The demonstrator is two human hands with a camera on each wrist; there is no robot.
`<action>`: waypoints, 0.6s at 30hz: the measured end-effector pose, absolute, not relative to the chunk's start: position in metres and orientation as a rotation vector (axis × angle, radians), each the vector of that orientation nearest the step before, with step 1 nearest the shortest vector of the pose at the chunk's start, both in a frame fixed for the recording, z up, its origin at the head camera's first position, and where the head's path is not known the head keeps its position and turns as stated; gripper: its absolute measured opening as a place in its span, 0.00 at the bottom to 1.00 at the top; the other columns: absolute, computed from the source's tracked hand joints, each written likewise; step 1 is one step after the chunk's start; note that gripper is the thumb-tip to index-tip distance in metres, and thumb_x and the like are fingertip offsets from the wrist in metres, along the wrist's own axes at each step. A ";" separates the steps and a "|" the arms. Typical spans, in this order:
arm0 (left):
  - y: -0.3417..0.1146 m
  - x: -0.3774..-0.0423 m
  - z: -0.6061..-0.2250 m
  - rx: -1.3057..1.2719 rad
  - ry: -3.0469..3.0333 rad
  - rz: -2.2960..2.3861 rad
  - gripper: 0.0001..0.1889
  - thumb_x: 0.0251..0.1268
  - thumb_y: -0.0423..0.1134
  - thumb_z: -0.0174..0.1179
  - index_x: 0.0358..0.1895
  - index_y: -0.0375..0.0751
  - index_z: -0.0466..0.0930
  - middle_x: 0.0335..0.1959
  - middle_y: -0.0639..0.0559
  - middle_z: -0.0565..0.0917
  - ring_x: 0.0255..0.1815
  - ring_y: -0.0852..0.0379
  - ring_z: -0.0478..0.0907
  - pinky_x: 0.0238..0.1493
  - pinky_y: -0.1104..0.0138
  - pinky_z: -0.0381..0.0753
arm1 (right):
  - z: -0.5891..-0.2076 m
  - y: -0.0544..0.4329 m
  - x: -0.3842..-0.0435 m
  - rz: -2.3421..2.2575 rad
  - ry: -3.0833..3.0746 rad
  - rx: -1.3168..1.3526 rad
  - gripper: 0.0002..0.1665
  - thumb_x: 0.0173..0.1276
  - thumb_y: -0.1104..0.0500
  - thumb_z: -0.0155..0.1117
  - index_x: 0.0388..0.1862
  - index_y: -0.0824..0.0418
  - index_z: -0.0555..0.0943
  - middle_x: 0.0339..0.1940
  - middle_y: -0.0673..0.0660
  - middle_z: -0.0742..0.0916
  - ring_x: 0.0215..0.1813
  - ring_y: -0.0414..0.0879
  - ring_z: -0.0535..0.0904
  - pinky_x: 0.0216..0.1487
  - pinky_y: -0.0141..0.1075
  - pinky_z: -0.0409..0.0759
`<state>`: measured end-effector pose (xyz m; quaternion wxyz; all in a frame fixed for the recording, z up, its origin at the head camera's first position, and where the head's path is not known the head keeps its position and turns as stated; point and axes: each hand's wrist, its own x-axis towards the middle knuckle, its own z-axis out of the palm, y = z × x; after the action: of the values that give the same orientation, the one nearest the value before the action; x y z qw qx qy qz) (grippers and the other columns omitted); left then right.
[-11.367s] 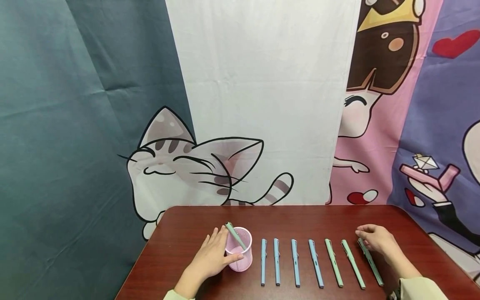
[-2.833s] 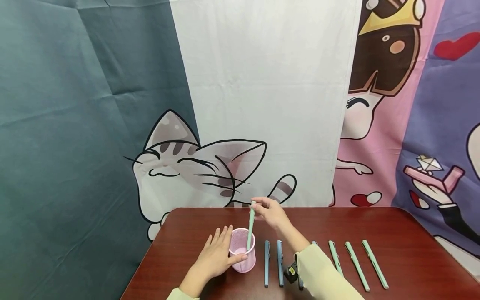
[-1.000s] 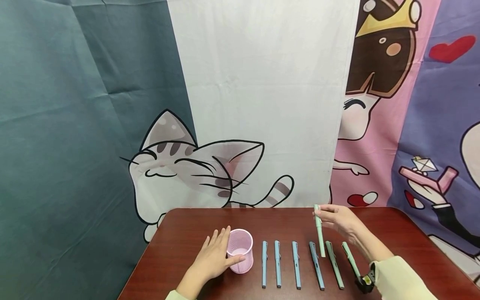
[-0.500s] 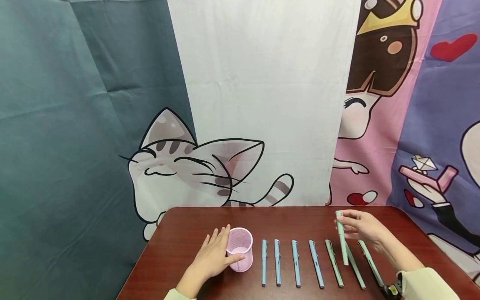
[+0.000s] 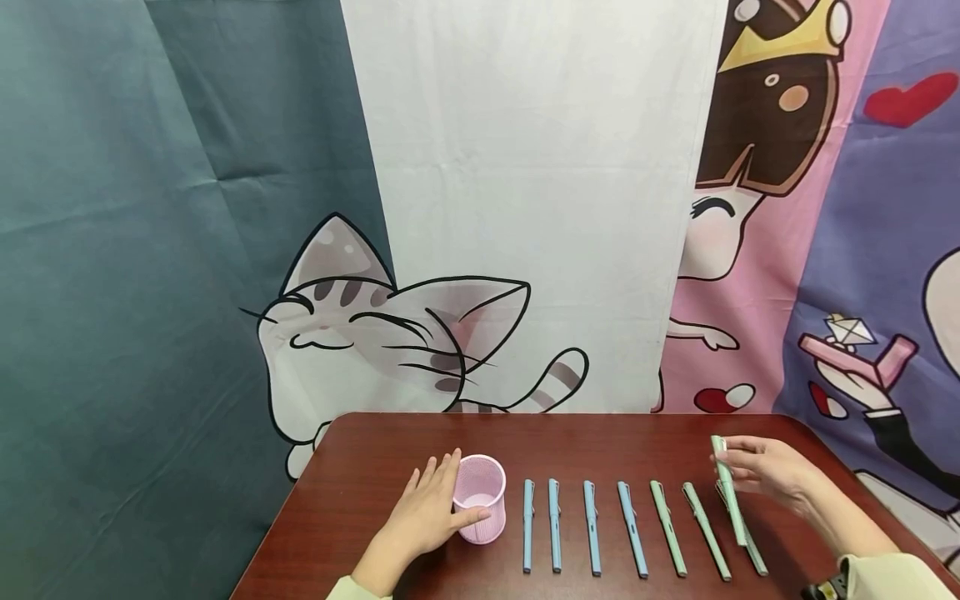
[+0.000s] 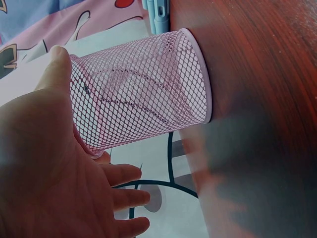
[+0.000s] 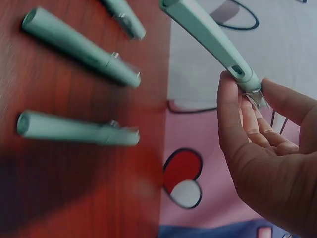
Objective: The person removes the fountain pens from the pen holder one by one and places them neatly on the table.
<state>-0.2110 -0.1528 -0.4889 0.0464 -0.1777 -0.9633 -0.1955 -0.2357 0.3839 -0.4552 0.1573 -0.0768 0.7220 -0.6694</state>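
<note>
A pink mesh pen cup [image 5: 480,492] stands upright with nothing in it. My left hand [image 5: 427,512] rests against its side, fingers straight, the thumb lying across the near rim; the left wrist view shows the mesh wall [image 6: 138,84] beside the palm. My right hand [image 5: 776,475] pinches a light green pen [image 5: 726,479] by its clip end between thumb and fingers, the other end slanting down. This pen is raised off the table and overlaps the rightmost green pen [image 5: 756,554] lying there. In the right wrist view the held pen [image 7: 208,37] is tilted.
On the brown table [image 5: 600,450] lies a row of pens right of the cup. Several are blue, such as the one [image 5: 528,527] nearest the cup; three are green, including this one [image 5: 669,529]. A printed cloth backdrop [image 5: 540,167] hangs behind the table.
Earlier, a green pen stood in or over the cup; now the cup holds none. Over the last second my right hand has carried the green pen rightward and lower. My left hand stays at the cup.
</note>
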 end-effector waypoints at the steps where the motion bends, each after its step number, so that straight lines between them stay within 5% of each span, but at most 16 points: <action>1: -0.153 -0.211 -0.489 -0.542 -2.939 -0.598 0.55 0.60 0.74 0.58 0.79 0.35 0.55 0.76 0.36 0.65 0.77 0.31 0.59 0.74 0.36 0.55 | -0.457 0.388 -0.235 -1.911 2.073 -0.208 0.10 0.77 0.64 0.56 0.48 0.51 0.81 0.41 0.46 0.90 0.44 0.40 0.87 0.47 0.39 0.87; 4: -0.152 -0.212 -0.489 -0.541 -2.935 -0.598 0.56 0.59 0.75 0.57 0.79 0.35 0.56 0.76 0.36 0.65 0.77 0.31 0.59 0.74 0.36 0.55 | -0.460 0.398 -0.234 -1.861 2.145 -0.133 0.11 0.77 0.62 0.58 0.54 0.61 0.80 0.42 0.45 0.89 0.45 0.38 0.86 0.47 0.38 0.86; 9: -0.152 -0.213 -0.490 -0.540 -2.936 -0.599 0.56 0.59 0.75 0.57 0.79 0.35 0.55 0.76 0.35 0.65 0.77 0.31 0.59 0.74 0.36 0.55 | -0.465 0.412 -0.233 -1.719 2.306 0.002 0.32 0.77 0.58 0.60 0.64 0.84 0.66 0.46 0.47 0.87 0.46 0.36 0.83 0.48 0.39 0.85; 18: -0.153 -0.213 -0.491 -0.538 -2.936 -0.608 0.56 0.59 0.75 0.58 0.79 0.35 0.56 0.76 0.35 0.65 0.77 0.30 0.59 0.74 0.36 0.55 | -0.480 0.427 -0.236 -1.661 2.302 0.088 0.34 0.78 0.56 0.58 0.66 0.84 0.64 0.50 0.52 0.86 0.49 0.40 0.83 0.50 0.44 0.85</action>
<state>-0.2126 -0.1529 -0.4914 0.0478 -0.1764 -0.9627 -0.1995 -0.2361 0.4266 -0.4803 0.1503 0.0307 0.8014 -0.5782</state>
